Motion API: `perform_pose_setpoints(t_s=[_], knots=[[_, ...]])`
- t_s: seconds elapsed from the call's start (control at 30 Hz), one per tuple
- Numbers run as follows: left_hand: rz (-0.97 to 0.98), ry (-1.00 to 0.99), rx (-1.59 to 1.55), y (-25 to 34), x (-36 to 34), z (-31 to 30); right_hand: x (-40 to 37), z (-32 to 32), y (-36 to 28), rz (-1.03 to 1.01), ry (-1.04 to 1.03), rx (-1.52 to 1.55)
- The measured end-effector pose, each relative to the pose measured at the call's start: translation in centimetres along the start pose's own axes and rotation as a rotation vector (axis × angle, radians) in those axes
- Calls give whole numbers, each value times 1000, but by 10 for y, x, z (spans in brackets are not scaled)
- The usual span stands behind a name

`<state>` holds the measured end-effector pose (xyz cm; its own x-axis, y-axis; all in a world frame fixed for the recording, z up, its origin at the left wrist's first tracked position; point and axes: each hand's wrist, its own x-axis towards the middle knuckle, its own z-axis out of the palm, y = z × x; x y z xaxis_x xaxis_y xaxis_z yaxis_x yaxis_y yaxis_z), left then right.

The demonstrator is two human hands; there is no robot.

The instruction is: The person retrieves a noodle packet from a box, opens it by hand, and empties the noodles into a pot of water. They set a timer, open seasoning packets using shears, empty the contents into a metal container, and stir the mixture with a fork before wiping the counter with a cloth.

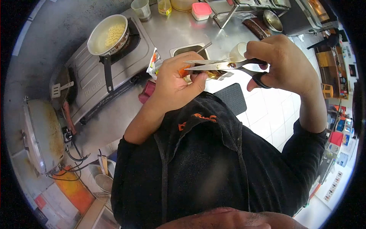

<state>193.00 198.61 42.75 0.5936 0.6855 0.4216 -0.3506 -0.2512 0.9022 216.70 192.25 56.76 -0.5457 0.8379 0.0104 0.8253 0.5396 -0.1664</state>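
My right hand (284, 57) is closed around the black handles of a pair of scissors (230, 66). Their two metal blades point left, slightly apart, and reach over my left hand (177, 82). Its fingers and thumb pinch a small shiny packet (213, 73), dark with orange and yellow patches, partly hidden by the blades and fingers. Just left of that hand, a white and orange wrapper (154, 65) rests at the counter's edge. Behind the blades stand a metal container (177, 51) with a utensil handle across its rim and a pale cup (238, 51).
A white pan (91, 40) with a block of noodles (114, 36) sits on the gas stove (89, 89), its handle (108, 74) pointing toward me. At the back are a clear cup (142, 9), an oil bottle (164, 7) and a pink-lidded tub (201, 11).
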Motion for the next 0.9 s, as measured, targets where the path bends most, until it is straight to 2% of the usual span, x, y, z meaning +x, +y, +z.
perform_pose_setpoints(t_s=[0.2,0.3,0.5,0.6,0.7,0.8,0.9], knots=[[91,-64,90,-9,11,24,-23,-5,21,-70,20,-37],[0,-145,81,-6,17,41,-31,-5,28,-72,49,46],[75,-313,303,-10,36,61,-51,-8,55,-134,7,-35],[-140,-328,180,-11,41,75,-61,-4,72,-145,10,-24],[-46,-367,276,-30,46,87,-68,2,80,-118,21,74],[-28,-411,361,-45,53,99,-73,10,91,19,-119,107],[-53,-384,372,-74,58,105,-84,38,114,41,-80,153]])
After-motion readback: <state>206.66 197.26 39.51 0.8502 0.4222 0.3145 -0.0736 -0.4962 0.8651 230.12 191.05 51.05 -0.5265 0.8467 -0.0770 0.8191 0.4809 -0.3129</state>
